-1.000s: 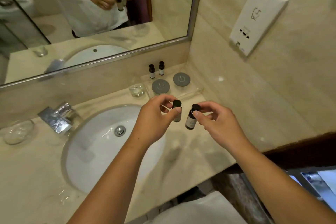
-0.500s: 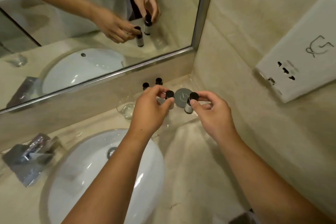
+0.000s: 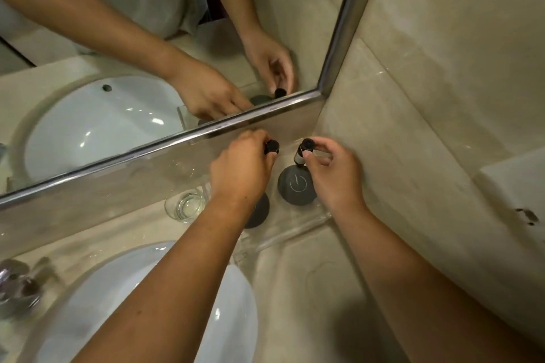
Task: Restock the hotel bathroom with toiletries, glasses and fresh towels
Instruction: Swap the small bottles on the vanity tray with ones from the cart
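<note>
A beige marble counter (image 3: 309,289) fills the lower half of the frame and meets a marble wall (image 3: 442,68) on the right. A large mirror (image 3: 147,38) with a metal frame covers the upper left and reflects both arms, the basin and the tray. One white oval sink (image 3: 230,318) sits in the counter at lower centre, partly covered by the left forearm. At the lower left edge a chrome tap (image 3: 14,289) shows only as a blur. At the right edge, part of a white wall plate (image 3: 519,186) is visible.

In the corner below the mirror, a clear tray (image 3: 295,233) lies on the counter. Two round dark grey lids rest on it: the right lid (image 3: 296,184) with a white mark is in full view, while the left lid (image 3: 259,211) is mostly hidden under the left wrist. One clear drinking glass (image 3: 185,205) stands on the counter just left of the tray, near the left wrist.

Two small dark bottles are in view, both at the back of the tray near the mirror's lower frame. The left hand (image 3: 241,168) grips the left bottle (image 3: 272,147) by its black cap, its fingers hiding the body. The right hand (image 3: 333,174) pinches the right bottle (image 3: 303,152) upright just below its cap, behind the marked lid. Whether either bottle touches the tray cannot be told.
</note>
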Tool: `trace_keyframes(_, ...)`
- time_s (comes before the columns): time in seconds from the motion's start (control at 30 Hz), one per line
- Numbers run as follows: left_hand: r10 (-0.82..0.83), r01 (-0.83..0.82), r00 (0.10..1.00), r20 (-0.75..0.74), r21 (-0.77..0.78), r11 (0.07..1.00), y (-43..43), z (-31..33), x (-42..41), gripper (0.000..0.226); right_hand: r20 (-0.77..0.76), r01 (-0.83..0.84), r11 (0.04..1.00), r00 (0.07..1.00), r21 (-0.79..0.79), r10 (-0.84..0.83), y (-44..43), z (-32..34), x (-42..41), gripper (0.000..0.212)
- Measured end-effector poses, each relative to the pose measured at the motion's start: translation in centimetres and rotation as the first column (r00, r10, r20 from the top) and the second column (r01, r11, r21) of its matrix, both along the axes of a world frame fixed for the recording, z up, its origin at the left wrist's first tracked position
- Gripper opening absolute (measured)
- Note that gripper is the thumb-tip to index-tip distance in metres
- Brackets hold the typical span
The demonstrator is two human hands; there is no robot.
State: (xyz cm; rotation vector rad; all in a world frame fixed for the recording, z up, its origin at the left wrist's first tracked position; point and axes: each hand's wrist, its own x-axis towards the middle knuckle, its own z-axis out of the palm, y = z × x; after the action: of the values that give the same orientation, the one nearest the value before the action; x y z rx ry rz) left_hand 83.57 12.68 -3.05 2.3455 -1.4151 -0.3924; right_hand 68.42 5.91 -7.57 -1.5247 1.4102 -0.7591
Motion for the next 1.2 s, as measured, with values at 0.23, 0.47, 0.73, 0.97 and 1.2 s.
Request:
trace_keyframes(0.23,-0.057,0.052,0.996,0.064,0.070,0.996,-0.6,-0.8,0.2,0.017,-0.041,-0.045,0.999,0.998,0.030,0.046,-1.1,-1.3,1.2,0.030)
trace_keyframes(0.47,-0.066,0.047,0.983,0.172,0.112,0.993,-0.7,-0.5,0.2,0.019,-0.087,-0.093,0.995,0.992,0.021,0.095,-1.5,-1.3,1.5,0.034)
trace_keyframes(0.73,-0.099,0.066,0.968,0.232,0.144,0.987,-1.0,-0.1,0.0,0.020,-0.125,-0.120,0.990,0.984,0.072,0.128,-1.6,-2.0,2.0,0.038)
trace_keyframes(0.97,-0.090,0.056,0.969,0.229,0.150,0.987,-1.6,-0.2,-0.2,0.019,-0.119,-0.140,0.987,0.982,0.076,0.148,-1.6,-2.1,2.5,0.038)
trace_keyframes(1.2,-0.078,0.043,0.968,0.238,0.147,0.988,-1.7,-0.4,0.0,0.019,-0.093,-0.157,0.983,0.982,0.091,0.165,-1.6,-2.2,2.6,0.041)
